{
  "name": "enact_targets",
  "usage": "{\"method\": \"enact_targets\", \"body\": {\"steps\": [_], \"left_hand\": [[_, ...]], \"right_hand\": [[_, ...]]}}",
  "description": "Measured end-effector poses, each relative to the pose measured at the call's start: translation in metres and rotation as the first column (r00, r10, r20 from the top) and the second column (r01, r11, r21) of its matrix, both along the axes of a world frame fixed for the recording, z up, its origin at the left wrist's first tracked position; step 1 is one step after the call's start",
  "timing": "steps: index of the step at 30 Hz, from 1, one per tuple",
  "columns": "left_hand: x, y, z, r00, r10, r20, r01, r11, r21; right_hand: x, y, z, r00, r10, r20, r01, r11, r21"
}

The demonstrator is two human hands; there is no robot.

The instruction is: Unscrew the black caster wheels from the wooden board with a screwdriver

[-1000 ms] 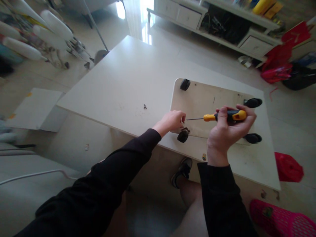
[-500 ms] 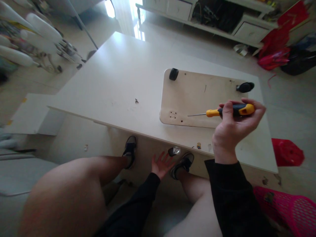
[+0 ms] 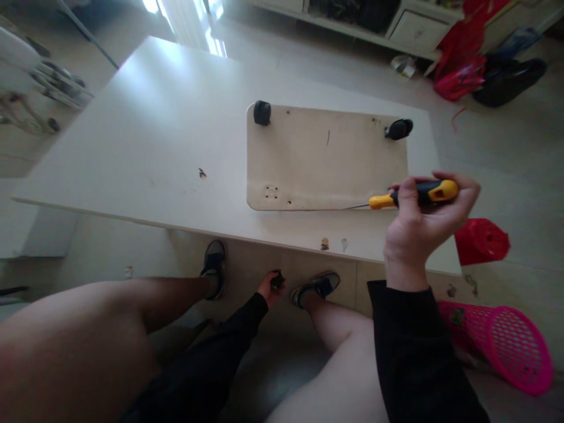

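Rectangular beige rounded-corner board [image 3: 326,161], flat. Yellow-and-black long-shafted screwdriver [image 3: 414,194] by its near-right corner. Small dark caster [image 3: 277,281] below near edge.

Screwdriver [image 3: 414,194]: plastic handle, slim metal shaft, in my grip [image 3: 409,232]. Board [image 3: 326,158]: matt, wood-like, w/ dark plastic-looking casters [image 3: 262,113]. Surface [image 3: 132,135]: smooth, semi-gloss. Basket [image 3: 515,349]: plastic mesh.

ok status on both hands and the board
Right hand holding screwdriver. Left hand below tabletop, holding dark piece. Board on tabletop, two wheels showing. Right hand hides one corner.
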State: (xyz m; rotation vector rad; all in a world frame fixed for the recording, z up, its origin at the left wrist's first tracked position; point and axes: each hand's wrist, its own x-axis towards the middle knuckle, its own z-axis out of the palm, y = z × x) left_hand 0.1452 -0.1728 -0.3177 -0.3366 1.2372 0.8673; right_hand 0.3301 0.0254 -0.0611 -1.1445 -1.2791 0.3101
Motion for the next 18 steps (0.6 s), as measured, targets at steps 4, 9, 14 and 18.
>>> {"method": "enact_targets", "body": {"steps": [4,9,14,18], "left_hand": [[-0.017,-0.009,0.030,0.993,0.010,-0.114,-0.002,0.998,0.068],[-0.083,0.019,0.092,0.857,-0.035,-0.515,0.191,0.949,0.253],[-0.189,0.092,0.152,0.468,-0.024,-0.883,0.274,0.954,0.119],[-0.267,0.141,0.180,0.256,-0.097,-0.962,0.280,0.960,-0.023]], "right_hand": [[-0.011,0.002,-0.004,0.998,0.045,-0.046,-0.047,0.999,-0.028],[-0.021,0.000,-0.004,0.989,0.062,-0.131,-0.071,0.995,-0.069],[-0.017,-0.004,-0.005,0.983,0.066,-0.170,-0.079,0.994,-0.072],[-0.011,-0.006,-0.008,0.988,0.039,-0.151,-0.055,0.993,-0.107]]}}
